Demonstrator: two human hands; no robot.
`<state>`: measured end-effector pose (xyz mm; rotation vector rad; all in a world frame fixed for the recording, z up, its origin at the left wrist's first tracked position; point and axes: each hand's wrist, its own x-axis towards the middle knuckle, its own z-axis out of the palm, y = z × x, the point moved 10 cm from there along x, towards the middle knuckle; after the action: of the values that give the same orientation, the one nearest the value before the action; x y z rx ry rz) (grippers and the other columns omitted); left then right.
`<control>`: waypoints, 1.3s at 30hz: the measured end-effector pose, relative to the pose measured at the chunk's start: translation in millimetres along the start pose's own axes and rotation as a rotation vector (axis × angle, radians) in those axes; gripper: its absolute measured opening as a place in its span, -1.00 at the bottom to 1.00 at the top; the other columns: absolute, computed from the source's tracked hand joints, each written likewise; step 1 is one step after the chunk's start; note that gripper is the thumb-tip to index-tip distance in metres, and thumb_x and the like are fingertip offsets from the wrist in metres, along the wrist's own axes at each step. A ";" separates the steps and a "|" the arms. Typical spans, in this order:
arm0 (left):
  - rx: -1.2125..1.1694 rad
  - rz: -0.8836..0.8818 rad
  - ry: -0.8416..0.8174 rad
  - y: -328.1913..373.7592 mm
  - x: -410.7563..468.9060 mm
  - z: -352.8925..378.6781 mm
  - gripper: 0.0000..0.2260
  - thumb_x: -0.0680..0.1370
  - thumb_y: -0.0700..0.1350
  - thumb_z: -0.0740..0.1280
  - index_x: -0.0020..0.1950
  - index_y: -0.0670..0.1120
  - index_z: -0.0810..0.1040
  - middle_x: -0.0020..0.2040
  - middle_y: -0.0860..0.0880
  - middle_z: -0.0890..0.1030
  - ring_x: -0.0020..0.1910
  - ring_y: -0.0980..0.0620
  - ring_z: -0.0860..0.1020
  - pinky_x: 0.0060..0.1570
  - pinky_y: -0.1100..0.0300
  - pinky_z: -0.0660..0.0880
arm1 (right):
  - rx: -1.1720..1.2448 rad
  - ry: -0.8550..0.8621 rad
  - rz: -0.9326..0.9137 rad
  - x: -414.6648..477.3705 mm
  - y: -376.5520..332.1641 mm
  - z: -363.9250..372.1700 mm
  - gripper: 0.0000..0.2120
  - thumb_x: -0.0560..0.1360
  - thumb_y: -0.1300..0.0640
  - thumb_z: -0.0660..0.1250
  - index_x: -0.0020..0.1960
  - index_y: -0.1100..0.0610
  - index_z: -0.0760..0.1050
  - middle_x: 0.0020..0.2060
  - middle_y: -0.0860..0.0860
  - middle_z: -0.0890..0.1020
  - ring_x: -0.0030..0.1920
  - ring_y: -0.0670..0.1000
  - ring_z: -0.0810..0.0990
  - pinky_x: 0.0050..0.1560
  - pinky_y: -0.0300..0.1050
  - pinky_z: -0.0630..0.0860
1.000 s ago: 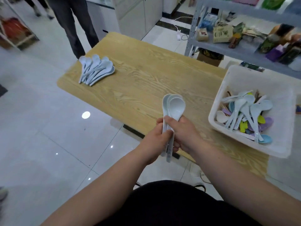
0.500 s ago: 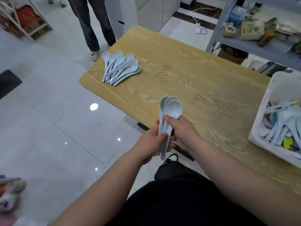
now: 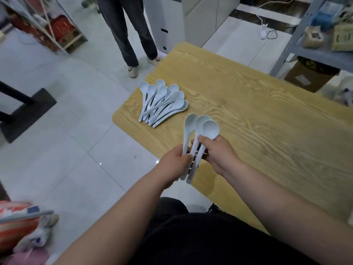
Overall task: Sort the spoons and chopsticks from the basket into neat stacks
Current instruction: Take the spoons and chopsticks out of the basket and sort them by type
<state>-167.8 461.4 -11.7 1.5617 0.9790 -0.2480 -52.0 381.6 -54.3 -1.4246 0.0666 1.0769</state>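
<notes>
Head: left fingers (image 3: 185, 158), right fingers (image 3: 204, 140) around spoons (image 3: 210, 129)

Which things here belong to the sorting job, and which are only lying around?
For the job: held spoons, gripped by left hand and right hand; spoon pile; table.
Just lying about: shelf rack with packages; cardboard box; charger on the floor; a bystander's legs.

hands: left hand (image 3: 175, 159), right hand (image 3: 219, 155) bare, forearms uncovered | clothing: black garment (image 3: 210, 236), near side of table (image 3: 267, 121)
</notes>
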 end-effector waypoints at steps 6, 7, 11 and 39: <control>0.079 0.021 0.170 -0.6 52.3 -76.5 -0.86 0.61 -0.13 0.23 0.14 0.00 0.52 -0.08 -0.05 0.64 -0.24 0.02 0.61 -0.23 0.09 0.54 | 0.037 0.161 0.096 49.4 2.4 -4.6 -0.89 0.62 0.19 0.32 0.09 0.21 0.58 0.01 0.20 0.71 0.03 0.15 0.71 0.16 0.17 0.62; 0.076 0.021 0.201 -3.2 63.7 -94.7 -0.85 0.61 -0.10 0.22 0.14 0.00 0.51 -0.14 -0.03 0.63 -0.33 0.04 0.55 -0.29 0.12 0.47 | 0.035 0.172 0.118 57.2 3.7 -0.3 -0.89 0.62 0.20 0.32 0.08 0.21 0.58 0.02 0.21 0.71 0.02 0.15 0.71 0.16 0.18 0.62; -0.005 -0.014 0.283 -10.4 114.1 -159.5 -0.85 0.63 -0.12 0.16 0.05 -0.04 0.52 -0.26 0.00 0.54 -0.42 0.08 0.46 -0.46 0.27 0.39 | 0.047 0.243 0.170 87.5 4.1 22.5 -0.92 0.62 0.26 0.29 -0.01 0.16 0.55 -0.02 0.21 0.69 0.05 0.20 0.69 0.19 0.22 0.59; 0.928 0.490 -0.239 33.4 300.1 -190.5 -0.49 0.56 -0.28 0.23 0.53 -0.21 0.28 0.37 -0.20 0.36 0.27 -0.20 0.44 0.21 0.08 0.39 | -0.221 0.775 0.201 153.5 -9.8 77.9 -0.89 0.55 0.12 0.29 -0.09 -0.07 0.42 -0.15 -0.01 0.59 -0.04 0.10 0.62 -0.13 -0.04 0.56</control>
<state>-26.9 766.5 -132.5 2.4782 0.2406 -0.5752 -3.0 531.3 -124.5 -2.0024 0.6744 0.6427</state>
